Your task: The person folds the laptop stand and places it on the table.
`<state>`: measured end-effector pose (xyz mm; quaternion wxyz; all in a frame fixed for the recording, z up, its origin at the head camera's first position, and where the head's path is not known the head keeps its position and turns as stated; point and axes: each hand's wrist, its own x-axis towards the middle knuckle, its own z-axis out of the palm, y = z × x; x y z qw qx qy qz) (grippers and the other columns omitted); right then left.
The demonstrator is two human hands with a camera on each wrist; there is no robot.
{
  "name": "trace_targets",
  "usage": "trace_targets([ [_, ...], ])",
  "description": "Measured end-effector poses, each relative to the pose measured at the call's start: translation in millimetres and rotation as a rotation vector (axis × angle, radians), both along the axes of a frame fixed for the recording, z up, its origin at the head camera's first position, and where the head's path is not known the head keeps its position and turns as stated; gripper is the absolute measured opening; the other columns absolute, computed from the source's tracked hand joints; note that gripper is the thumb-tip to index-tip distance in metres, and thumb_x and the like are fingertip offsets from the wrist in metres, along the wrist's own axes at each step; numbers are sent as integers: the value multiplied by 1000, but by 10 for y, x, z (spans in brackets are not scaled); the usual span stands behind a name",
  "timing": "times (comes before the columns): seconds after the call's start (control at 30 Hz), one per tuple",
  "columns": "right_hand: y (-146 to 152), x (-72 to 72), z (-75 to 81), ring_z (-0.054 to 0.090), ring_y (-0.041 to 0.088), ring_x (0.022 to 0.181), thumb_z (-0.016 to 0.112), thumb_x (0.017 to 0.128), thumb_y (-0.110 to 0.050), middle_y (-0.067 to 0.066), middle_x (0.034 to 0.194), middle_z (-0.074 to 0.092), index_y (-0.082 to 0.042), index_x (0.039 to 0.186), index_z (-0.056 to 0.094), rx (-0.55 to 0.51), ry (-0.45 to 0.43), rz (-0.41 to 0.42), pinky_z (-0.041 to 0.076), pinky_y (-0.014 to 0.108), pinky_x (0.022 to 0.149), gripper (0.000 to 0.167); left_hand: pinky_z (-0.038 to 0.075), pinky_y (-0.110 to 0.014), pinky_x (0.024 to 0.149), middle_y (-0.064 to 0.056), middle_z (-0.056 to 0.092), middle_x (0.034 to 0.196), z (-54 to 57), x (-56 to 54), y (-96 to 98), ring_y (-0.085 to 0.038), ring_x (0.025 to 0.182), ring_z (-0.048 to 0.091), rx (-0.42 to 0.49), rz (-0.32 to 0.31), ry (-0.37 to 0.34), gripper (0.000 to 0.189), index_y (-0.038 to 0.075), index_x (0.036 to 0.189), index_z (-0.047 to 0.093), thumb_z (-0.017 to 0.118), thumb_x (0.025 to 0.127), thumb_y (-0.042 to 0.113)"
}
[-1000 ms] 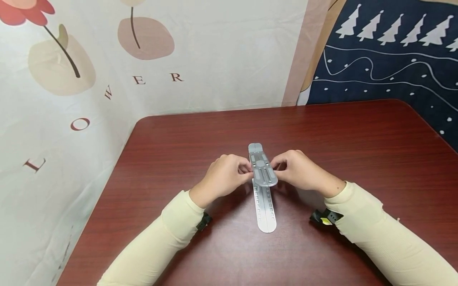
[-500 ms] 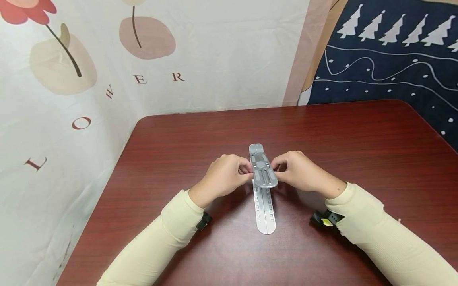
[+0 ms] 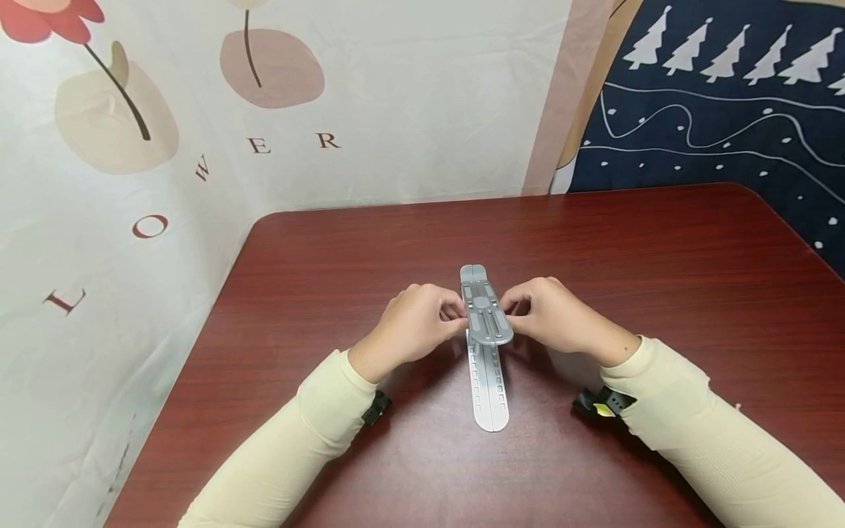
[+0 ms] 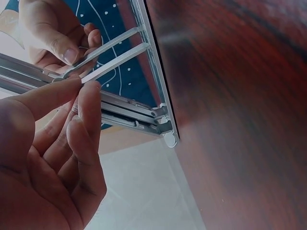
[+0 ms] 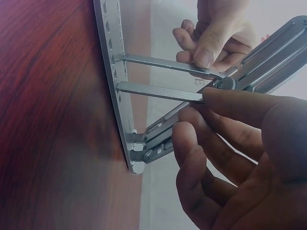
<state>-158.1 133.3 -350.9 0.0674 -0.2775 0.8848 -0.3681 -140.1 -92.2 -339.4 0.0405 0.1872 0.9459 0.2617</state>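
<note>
A grey metal folding laptop stand (image 3: pixel 487 323) stands on the table, its notched base (image 3: pixel 490 411) lying flat and its upper arm tilted up above it. My left hand (image 3: pixel 416 323) pinches one thin support strut (image 4: pixel 117 61) between thumb and index finger. On the opposite side, my right hand (image 3: pixel 551 315) pinches the other strut (image 5: pixel 158 91) the same way. Both wrist views show the struts slanting from the upper arm down to the row of notches in the base. Whether their ends are seated in the notches is too small to tell. From the head view, the upper arm hides the fingertips.
The reddish-brown wooden table (image 3: pixel 343 257) reaches to a white flower-print cloth (image 3: pixel 422 103) behind and on the left. A dark blue cloth with white trees (image 3: pixel 713 125) hangs at the back right. Black wrist straps (image 3: pixel 376 408) sit at both cuffs.
Almost nothing differs. Both hands keep their pinch on the struts, and the stand keeps its angle; the head view has shifted very slightly.
</note>
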Motion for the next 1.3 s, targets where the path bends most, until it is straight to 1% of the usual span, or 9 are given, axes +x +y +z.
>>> trace_targets([
  [0.33,-3,8,15,60,11,63,74,83,-4,-5,71,69,-14,82,76,-5,-2,-13,46,24,56,11,51,-30,71,16,72,76,26,5,5,3,70,64,4,-2,3,7,27,80,75,78,86,26],
  [0.6,-5,14,20,60,11,64,73,84,-3,-4,72,69,-14,84,76,-9,-2,-25,47,24,56,12,51,-30,70,14,73,78,20,-2,-3,1,72,65,6,-13,19,5,25,83,75,76,88,25],
  [0.87,-9,21,19,60,9,66,71,84,-2,-4,75,70,-14,85,75,-14,20,-32,47,24,58,13,51,-30,67,14,73,78,14,2,-4,0,71,65,8,2,47,4,24,85,75,75,88,27],
  [1.3,-21,19,22,60,10,66,70,82,0,-3,75,70,-14,84,75,-21,30,-42,48,24,59,15,50,-33,65,16,73,77,12,9,2,0,71,64,-24,29,87,4,25,87,77,74,88,28],
])
